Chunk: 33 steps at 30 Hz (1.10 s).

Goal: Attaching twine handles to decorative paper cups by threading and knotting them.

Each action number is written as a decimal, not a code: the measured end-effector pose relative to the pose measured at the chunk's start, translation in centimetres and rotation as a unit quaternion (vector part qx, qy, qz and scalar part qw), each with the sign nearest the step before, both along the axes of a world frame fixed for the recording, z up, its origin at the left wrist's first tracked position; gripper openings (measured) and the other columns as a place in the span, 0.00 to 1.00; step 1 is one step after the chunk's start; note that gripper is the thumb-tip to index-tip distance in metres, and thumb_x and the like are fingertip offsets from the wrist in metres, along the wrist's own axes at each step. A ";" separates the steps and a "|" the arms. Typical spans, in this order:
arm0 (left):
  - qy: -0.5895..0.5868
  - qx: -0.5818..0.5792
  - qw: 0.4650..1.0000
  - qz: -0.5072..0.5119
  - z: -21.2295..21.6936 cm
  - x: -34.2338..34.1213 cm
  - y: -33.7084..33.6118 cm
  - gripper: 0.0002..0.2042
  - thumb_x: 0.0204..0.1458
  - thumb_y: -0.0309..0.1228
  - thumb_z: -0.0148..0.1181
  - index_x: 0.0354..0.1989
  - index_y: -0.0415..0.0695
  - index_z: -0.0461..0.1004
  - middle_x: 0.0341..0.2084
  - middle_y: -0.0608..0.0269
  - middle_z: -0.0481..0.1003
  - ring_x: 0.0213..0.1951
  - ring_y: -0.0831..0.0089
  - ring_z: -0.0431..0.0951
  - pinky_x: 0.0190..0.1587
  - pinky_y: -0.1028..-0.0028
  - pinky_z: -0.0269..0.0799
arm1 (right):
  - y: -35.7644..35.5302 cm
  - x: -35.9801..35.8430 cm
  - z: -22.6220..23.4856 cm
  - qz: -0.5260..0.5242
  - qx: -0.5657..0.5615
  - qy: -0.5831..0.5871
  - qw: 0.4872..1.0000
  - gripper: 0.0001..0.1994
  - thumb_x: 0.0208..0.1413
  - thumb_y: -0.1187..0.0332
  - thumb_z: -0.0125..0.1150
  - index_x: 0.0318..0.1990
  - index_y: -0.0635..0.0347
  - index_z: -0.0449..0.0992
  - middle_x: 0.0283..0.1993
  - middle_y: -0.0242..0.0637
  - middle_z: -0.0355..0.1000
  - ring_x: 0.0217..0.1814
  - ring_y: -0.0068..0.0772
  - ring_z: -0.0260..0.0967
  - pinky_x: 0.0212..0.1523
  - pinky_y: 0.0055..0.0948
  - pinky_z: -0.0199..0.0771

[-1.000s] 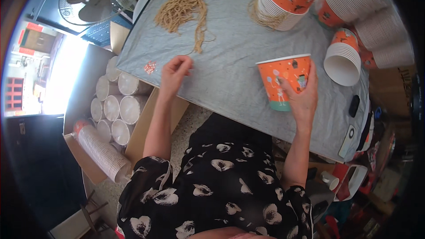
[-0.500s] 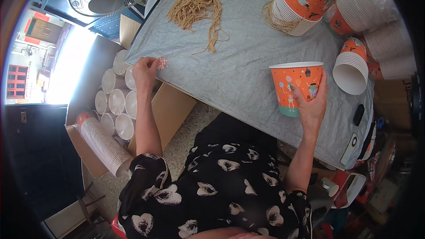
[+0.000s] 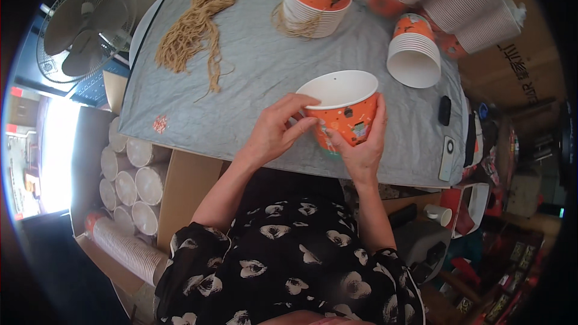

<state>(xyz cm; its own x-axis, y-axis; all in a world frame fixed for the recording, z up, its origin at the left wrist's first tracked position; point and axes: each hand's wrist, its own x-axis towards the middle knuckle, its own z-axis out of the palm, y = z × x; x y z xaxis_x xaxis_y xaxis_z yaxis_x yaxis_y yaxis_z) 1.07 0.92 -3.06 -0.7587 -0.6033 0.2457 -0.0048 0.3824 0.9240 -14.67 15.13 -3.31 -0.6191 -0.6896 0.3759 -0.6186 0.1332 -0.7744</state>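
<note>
Upright but tilted, an orange paper bucket [image 3: 346, 121] with a white rim, green base and cartoon figures is held above the table's near edge. My right hand [image 3: 364, 150] grips its right side, thumb across the front and fingers round the far side. My left hand [image 3: 277, 126] is at the bucket's left rim, fingers curled and thumb near the outer wall; anything small between the fingertips is hidden. A small dark spot shows high on the white inner wall. A little pile of red and white bits [image 3: 160, 123] lies at the table's left corner.
Tan cords [image 3: 195, 27] lie on the grey-covered table [image 3: 253, 54]. Behind stand a bucket stack [image 3: 319, 15] with cord round it, another stack [image 3: 415, 54] and wrapped stacks [image 3: 463, 12]. A black object [image 3: 445, 110] lies right. Left are a carton [image 3: 186, 195] of stacked buckets and a fan [image 3: 87, 30].
My left hand has left the pile of bits and come to the bucket's left rim. The bucket, still in my right hand, is now tipped so that its inside shows. The view has swung right.
</note>
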 end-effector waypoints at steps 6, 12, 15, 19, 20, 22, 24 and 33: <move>-0.009 -0.208 0.977 -0.039 0.7 -0.4 -2.4 0.12 0.51 0.26 0.67 0.44 0.45 0.75 0.46 0.60 0.75 0.48 0.59 0.76 0.48 0.65 0.73 | 0.9 -0.6 -4.7 0.031 -0.069 -0.019 0.997 0.57 0.40 0.65 0.82 0.74 0.68 0.46 0.71 0.52 0.54 0.73 0.48 0.56 0.71 0.42 0.58; -0.031 -0.275 0.961 -0.013 0.1 0.2 -3.7 0.16 0.49 0.21 0.67 0.47 0.46 0.75 0.56 0.59 0.71 0.51 0.60 0.74 0.52 0.64 0.74 | -0.7 -0.2 -8.8 0.044 -0.054 -0.131 0.989 0.48 0.49 0.74 0.72 0.74 0.68 0.46 0.70 0.52 0.57 0.73 0.47 0.57 0.72 0.41 0.57; 0.045 -0.150 0.976 0.150 -1.5 1.0 -4.6 0.23 0.50 0.16 0.62 0.56 0.45 0.74 0.58 0.54 0.70 0.46 0.67 0.78 0.42 0.71 0.78 | -0.8 -0.2 -9.7 0.025 -0.018 -0.123 0.992 0.41 0.52 0.77 0.67 0.72 0.68 0.50 0.68 0.51 0.60 0.71 0.47 0.60 0.71 0.41 0.59; -0.086 -0.124 0.935 0.321 -7.6 3.5 -10.2 0.16 0.51 0.19 0.62 0.50 0.39 0.74 0.50 0.49 0.70 0.42 0.58 0.78 0.41 0.65 0.78 | 0.0 -1.2 -11.4 0.003 -0.014 -0.113 0.994 0.34 0.54 0.78 0.63 0.68 0.69 0.57 0.64 0.51 0.64 0.69 0.48 0.63 0.69 0.41 0.61; -0.118 -0.185 0.918 0.331 -8.9 4.2 -11.3 0.14 0.50 0.20 0.63 0.47 0.38 0.75 0.49 0.48 0.70 0.42 0.55 0.77 0.42 0.63 0.77 | 0.1 -1.2 -11.1 0.004 -0.011 -0.098 0.995 0.31 0.54 0.78 0.62 0.66 0.70 0.60 0.63 0.51 0.65 0.67 0.49 0.64 0.68 0.40 0.63; -0.125 -0.271 0.891 0.343 -9.6 4.1 -12.8 0.07 0.50 0.22 0.64 0.37 0.37 0.75 0.45 0.48 0.70 0.42 0.46 0.75 0.45 0.58 0.73 | 0.1 -1.3 -10.9 -0.003 -0.010 -0.068 0.998 0.27 0.54 0.79 0.62 0.63 0.70 0.65 0.61 0.52 0.67 0.66 0.48 0.65 0.67 0.40 0.64; -0.144 -0.269 0.900 0.311 -10.2 4.5 -14.1 0.07 0.49 0.24 0.66 0.36 0.39 0.76 0.41 0.51 0.72 0.39 0.50 0.76 0.43 0.60 0.73 | 0.1 -1.3 -11.4 -0.003 -0.017 -0.044 0.999 0.25 0.54 0.78 0.62 0.61 0.70 0.67 0.61 0.51 0.67 0.64 0.47 0.68 0.64 0.39 0.67; -0.202 -0.147 0.965 0.077 -6.2 3.7 -3.6 0.02 0.60 0.24 0.54 0.38 0.41 0.70 0.26 0.47 0.78 0.31 0.44 0.80 0.34 0.54 0.74 | 0.5 -0.2 -11.2 0.007 -0.091 -0.160 0.983 0.09 0.60 0.79 0.57 0.47 0.65 0.78 0.44 0.37 0.76 0.33 0.22 0.72 0.33 0.22 0.72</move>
<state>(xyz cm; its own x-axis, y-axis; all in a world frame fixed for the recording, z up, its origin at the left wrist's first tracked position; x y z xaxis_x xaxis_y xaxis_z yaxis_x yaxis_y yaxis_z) 4.78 -2.66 -9.21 -0.7352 -0.6660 0.1262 -0.4201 0.5938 0.6862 -14.84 15.58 -14.51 -0.7170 -0.6379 0.2811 -0.3395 -0.0326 -0.9400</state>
